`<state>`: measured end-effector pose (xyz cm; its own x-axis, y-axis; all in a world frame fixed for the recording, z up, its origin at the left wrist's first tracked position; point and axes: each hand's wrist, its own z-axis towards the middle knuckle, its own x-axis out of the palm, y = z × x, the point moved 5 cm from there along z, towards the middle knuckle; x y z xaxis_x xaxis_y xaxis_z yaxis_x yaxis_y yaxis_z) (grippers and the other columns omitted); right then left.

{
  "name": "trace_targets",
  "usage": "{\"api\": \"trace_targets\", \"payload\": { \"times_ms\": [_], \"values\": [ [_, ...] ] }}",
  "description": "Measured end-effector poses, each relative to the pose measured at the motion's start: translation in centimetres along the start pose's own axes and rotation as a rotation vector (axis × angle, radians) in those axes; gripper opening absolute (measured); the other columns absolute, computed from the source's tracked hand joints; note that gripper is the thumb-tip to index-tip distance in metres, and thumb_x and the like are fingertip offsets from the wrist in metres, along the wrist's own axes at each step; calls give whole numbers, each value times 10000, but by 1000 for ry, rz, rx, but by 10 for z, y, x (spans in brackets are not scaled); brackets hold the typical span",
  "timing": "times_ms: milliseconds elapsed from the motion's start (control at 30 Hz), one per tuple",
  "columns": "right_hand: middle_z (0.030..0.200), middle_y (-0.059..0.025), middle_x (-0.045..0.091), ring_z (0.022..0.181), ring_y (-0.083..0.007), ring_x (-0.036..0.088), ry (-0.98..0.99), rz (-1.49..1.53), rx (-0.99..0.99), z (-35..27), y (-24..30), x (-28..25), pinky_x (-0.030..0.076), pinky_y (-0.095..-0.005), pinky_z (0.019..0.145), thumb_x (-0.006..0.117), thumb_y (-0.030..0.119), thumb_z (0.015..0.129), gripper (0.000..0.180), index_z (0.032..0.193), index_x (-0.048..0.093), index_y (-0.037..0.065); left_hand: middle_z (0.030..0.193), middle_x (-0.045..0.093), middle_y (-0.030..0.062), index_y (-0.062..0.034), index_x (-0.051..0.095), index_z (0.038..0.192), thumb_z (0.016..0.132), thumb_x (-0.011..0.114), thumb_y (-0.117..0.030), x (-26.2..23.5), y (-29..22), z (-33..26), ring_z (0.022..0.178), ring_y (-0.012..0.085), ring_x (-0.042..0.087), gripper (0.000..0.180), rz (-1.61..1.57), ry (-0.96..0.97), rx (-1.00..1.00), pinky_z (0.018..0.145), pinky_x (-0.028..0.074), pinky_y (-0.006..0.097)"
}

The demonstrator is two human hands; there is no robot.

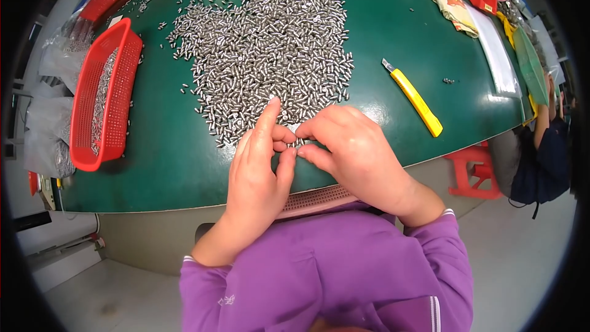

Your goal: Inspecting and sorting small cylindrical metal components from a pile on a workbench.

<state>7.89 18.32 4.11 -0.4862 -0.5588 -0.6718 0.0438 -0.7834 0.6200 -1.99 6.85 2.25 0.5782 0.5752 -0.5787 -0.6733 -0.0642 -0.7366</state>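
Observation:
A broad heap of small silver metal pins point(270, 43) is spread over the green tabletop point(166, 175) in front of me. At the heap's near edge, my left hand point(258, 163) curls its thumb and lower fingers together, while its forefinger stretches out onto the pins. Close against it, my right hand point(356, 150) bends its thumb and forefinger in a pinch. A few metal pins point(297, 143) show between the fingertips of both hands. My fingers partly cover them, so how each pin is gripped is hard to make out.
On the left stands a red perforated basket point(126, 86) with more pins inside. A yellow utility knife point(418, 104), blade out, lies right of the heap. Below the table edge is a pink perforated basket point(316, 201). Another person point(544, 154) and a red stool point(473, 169) are far right.

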Motion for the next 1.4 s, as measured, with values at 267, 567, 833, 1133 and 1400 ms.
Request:
{"api": "trace_targets", "payload": {
  "times_ms": [267, 567, 833, 1133, 1400],
  "values": [
    [866, -113, 636, 821, -325, 631, 62, -11, 59, 4, 0, 0, 508, -437, 751, 754, 67, 776, 212, 963, 660, 33, 970, 614, 98, 1, 336, 1534, 787, 674, 139, -1, 0, 1, 811, 222, 603, 832, -32, -28, -67, 748, 523, 346],
    [853, -130, 602, 839, -346, 610, 106, 0, 41, 8, -2, 2, 500, -454, 737, 725, 59, 791, 161, 909, 619, 32, 958, 596, 87, -8, 350, 1534, 779, 682, 130, -3, -3, 1, 843, 231, 590, 836, 61, 37, -31, 770, 512, 363],
    [851, -107, 626, 832, -319, 625, 80, -3, 53, 9, 0, 1, 506, -430, 758, 749, 72, 775, 193, 950, 671, 47, 931, 602, 82, -22, 399, 1513, 779, 687, 122, -9, -5, 2, 835, 239, 587, 802, 70, 51, -16, 769, 506, 368],
    [835, -94, 603, 817, -306, 601, 69, -11, 14, 9, 2, 6, 490, -412, 747, 740, 65, 760, 185, 929, 665, 55, 867, 599, 81, -6, 456, 1468, 786, 674, 112, -9, -4, 2, 801, 248, 574, 725, 93, 49, 39, 743, 492, 376],
    [840, -92, 597, 816, -302, 600, 68, -27, 27, 6, 4, 3, 490, -416, 748, 740, 55, 768, 199, 953, 665, 53, 867, 569, 84, 42, 404, 1471, 796, 689, 77, -8, -9, 0, 765, 253, 546, 734, 204, 27, 55, 719, 472, 395]
  ]
}}
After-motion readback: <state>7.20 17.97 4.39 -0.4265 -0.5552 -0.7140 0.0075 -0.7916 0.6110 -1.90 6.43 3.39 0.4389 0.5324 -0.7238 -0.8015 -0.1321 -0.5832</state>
